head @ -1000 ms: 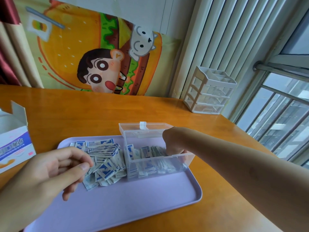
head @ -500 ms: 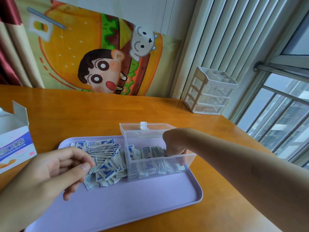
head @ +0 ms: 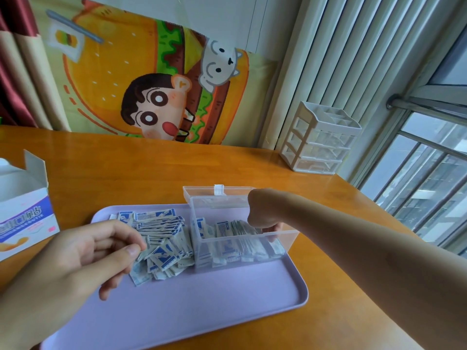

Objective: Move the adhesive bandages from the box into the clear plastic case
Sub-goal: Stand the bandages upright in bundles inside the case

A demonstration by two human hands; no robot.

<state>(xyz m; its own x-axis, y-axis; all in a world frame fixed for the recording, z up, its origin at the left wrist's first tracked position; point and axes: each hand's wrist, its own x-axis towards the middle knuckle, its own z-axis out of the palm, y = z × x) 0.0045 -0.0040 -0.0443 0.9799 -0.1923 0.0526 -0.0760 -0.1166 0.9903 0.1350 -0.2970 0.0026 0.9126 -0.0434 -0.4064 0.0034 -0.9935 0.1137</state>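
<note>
So your right hand (head: 260, 213) dips into one clear case (head: 242, 251), grip hidden, left hand (head: 83, 256) loosely curled, empty, beside one bandage pile (head: 161, 243) on one tray (head: 202, 311); one box (head: 22, 210) on bench (head: 126, 168).

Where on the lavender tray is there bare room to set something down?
The near half of the lavender tray is bare, bordered by the loose bandage pile, the clear plastic case and the tray's front rim. The far half is crowded: pile on the left, case on the right, right hand reaching into the case.
</note>
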